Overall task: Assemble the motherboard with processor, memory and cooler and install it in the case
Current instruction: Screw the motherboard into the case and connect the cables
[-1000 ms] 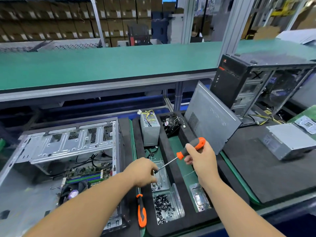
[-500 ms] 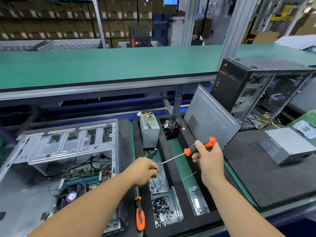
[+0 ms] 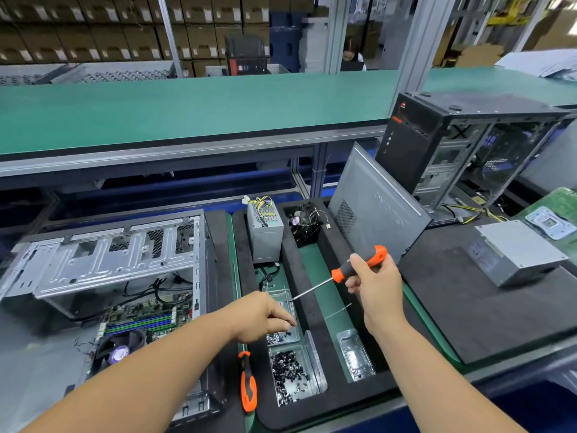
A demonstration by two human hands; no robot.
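The right hand is wrapped around the orange-and-black handle of a screwdriver, held up over the foam tray, its shaft slanting down toward eight o'clock, the tip just above the left hand. That left hand reaches into a small clear bin of screws, fingertips pinched together; whether a screw sits between them I cannot tell. At six o'clock from it lies a second bin of dark screws, and beside that, at seven o'clock, a spare screwdriver rests on the table. Over at nine o'clock the open case lies on its side, the motherboard already inside with memory sticks and a cooler fan on it. A power supply stands at twelve o'clock in the tray.
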